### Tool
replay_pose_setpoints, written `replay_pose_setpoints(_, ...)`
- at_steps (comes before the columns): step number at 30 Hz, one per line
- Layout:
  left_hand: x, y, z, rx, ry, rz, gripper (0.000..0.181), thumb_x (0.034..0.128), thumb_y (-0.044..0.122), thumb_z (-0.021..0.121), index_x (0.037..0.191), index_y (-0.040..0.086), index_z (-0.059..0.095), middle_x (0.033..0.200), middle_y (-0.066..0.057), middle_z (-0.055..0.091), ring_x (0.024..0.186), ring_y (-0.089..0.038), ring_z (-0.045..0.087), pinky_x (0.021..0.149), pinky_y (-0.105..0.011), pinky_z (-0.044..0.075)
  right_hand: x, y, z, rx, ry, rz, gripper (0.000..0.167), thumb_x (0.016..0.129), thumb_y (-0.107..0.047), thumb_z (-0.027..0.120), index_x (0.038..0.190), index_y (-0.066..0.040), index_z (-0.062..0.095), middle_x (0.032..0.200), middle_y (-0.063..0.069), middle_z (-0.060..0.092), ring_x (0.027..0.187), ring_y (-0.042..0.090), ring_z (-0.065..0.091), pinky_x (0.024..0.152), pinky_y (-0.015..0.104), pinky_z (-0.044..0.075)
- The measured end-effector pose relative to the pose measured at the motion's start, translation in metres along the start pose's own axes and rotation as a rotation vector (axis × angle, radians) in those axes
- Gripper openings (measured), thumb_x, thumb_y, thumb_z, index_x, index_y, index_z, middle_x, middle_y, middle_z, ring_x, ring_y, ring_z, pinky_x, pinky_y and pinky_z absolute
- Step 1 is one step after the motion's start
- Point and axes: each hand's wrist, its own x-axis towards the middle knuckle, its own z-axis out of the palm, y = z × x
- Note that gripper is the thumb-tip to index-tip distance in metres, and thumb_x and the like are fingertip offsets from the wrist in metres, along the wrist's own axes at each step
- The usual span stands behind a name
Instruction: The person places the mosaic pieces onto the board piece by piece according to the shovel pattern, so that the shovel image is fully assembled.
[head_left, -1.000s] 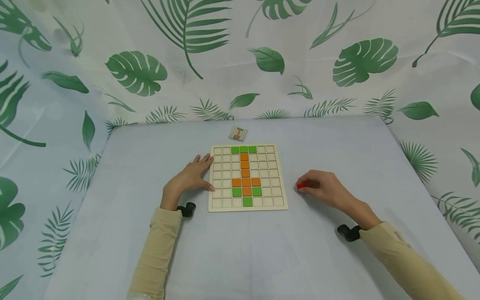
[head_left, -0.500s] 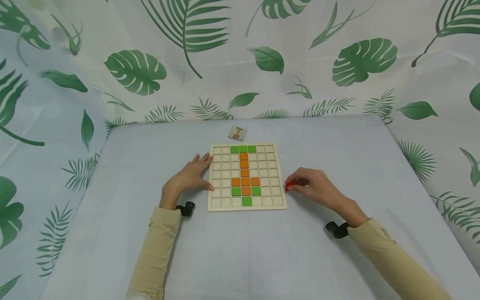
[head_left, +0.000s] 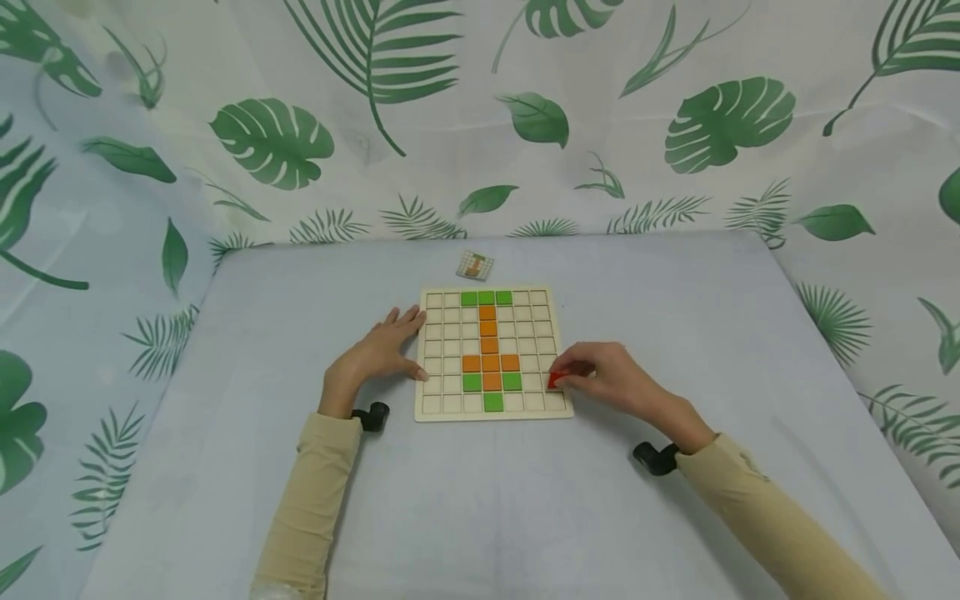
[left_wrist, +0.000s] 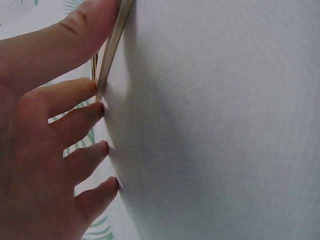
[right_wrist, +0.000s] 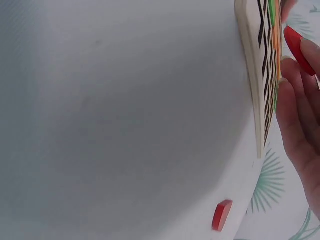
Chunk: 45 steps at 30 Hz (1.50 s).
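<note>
A wooden grid board [head_left: 536, 342] lies flat on the table, with green tiles [head_left: 492, 402] and orange tiles [head_left: 489, 329] set in some of its squares. My left hand [head_left: 372, 352] rests at the board's left edge, thumb and fingers spread and touching it. Between thumb and fingers, my right hand [head_left: 609, 379] pinches a red tile [head_left: 555, 380] over the right columns of the board, near the lower right. That pinched red tile [right_wrist: 299, 50] also shows beside the board in the right wrist view. Part of it is covered by the fingers.
Behind the board lies a small card [head_left: 475, 266] printed with a grid pattern. Another red tile [right_wrist: 221, 215] lies on the table in the right wrist view; in the head view I cannot see it. Leaf-patterned cloth [head_left: 420, 125] hangs behind the white table [head_left: 480, 500].
My right hand has moved left with the red tile, from the table beside the board to above its right columns. The left hand has stayed at the left edge.
</note>
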Motion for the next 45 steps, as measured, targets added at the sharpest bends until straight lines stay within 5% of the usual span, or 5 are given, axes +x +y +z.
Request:
replay_pose_setpoints(12,-0.001,0.002,0.0,-0.008,0.003,-0.006,0.106,0.0862,0.026,0.084,0.165,0.006,0.016,0.174,-0.012,0.006,0.16,-0.039,-0.004,0.131,-0.056,0.003,0.007,-0.009,0.017,0.029,-0.064,-0.048,0.014,0.087,-0.005,0.081,0.099,-0.013,0.078,0.09,-0.007,0.074,0.08,0.006,0.065,0.076,0.021,0.059)
replay_pose_setpoints(32,-0.001,0.003,0.0,-0.017,-0.003,-0.011,0.106,0.0865,0.025,0.084,0.165,0.006,0.015,0.174,-0.013,0.005,0.16,-0.039,-0.005,0.131,-0.056,0.002,0.021,-0.023,0.038,0.032,-0.122,-0.105,0.014,0.089,-0.002,0.078,0.101,-0.005,0.073,0.091,0.0,0.072,0.08,0.009,0.062,0.074,0.022,0.058)
replay_pose_setpoints(45,-0.001,0.002,0.0,-0.002,-0.005,-0.007,0.107,0.0859,0.026,0.084,0.165,0.006,0.015,0.174,-0.014,0.005,0.16,-0.04,-0.005,0.131,-0.057,0.003,0.021,-0.027,0.045,-0.098,-0.076,-0.213,0.013,0.086,-0.001,0.08,0.098,-0.004,0.078,0.089,0.002,0.066,0.079,0.012,0.056,0.067,0.019,0.052)
